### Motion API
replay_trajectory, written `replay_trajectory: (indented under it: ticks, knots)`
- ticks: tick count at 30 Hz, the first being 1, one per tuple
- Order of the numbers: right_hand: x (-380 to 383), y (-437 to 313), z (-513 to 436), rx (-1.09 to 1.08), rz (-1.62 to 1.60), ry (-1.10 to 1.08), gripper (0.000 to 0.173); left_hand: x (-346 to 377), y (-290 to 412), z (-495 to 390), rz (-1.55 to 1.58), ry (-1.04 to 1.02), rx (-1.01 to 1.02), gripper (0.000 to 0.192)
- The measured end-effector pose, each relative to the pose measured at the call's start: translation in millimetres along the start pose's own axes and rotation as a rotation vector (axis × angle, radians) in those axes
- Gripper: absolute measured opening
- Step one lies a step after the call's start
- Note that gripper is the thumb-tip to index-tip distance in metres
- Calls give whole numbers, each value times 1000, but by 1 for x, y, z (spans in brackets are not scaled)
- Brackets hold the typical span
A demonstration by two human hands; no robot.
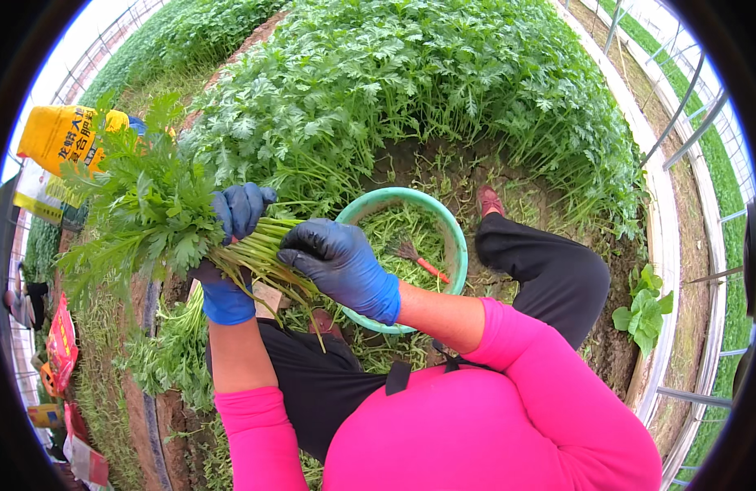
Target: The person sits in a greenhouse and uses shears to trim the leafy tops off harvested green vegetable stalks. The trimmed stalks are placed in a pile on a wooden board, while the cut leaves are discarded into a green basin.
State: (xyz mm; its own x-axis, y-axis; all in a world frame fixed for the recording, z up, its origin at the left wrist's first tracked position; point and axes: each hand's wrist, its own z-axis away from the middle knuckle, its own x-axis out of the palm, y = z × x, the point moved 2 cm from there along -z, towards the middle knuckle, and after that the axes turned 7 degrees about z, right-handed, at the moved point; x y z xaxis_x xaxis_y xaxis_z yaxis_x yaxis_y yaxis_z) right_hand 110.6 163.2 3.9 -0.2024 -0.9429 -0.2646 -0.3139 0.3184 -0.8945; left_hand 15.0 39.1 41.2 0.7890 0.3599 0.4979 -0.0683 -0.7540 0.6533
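Note:
My left hand (241,210), in a blue glove, is wrapped around a bunch of cut leafy greens (163,205). The feathery leaves fan out to the left and the pale stems (264,236) point right. My gloved right hand (347,264) has its thumb and curled fingers closed at the stems, near their cut ends. A few thin stems hang loose below. Beneath and beyond my right hand sits a round green basin (454,230) holding loose stems and leaf trimmings (408,221). On these trimmings lies a tool with a red handle (432,269); its dark head is unclear.
Dense growing greens (414,67) stand ahead. More cut greens (175,350) lie beside my left leg. A yellow printed sack (58,138) and red bags (63,344) are at the left. A pale raised border (663,245) and metal poles (697,132) run along the right.

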Motion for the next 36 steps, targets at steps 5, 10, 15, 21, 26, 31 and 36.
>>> replay_trajectory:
  ticks: [5,10,15,21,26,31,36]
  knots:
    - [4,36,8,-156,389,-110,14,-2,1,3,-28,-9,10,38]
    - [-64,83,16,271,1210,-567,28,-6,15,4,-31,-30,64,38]
    - [-56,38,29,-134,318,58,21,-6,15,7,72,54,92,34]
    - [-14,8,34,-275,499,-12,28,-4,11,4,258,47,163,35]
    - [-7,8,30,-344,484,150,45,-6,13,9,406,71,197,30]
    - [3,6,23,-345,497,92,41,-7,15,11,353,89,199,29]
    - [17,15,18,-411,551,58,24,-8,11,10,277,112,165,29]
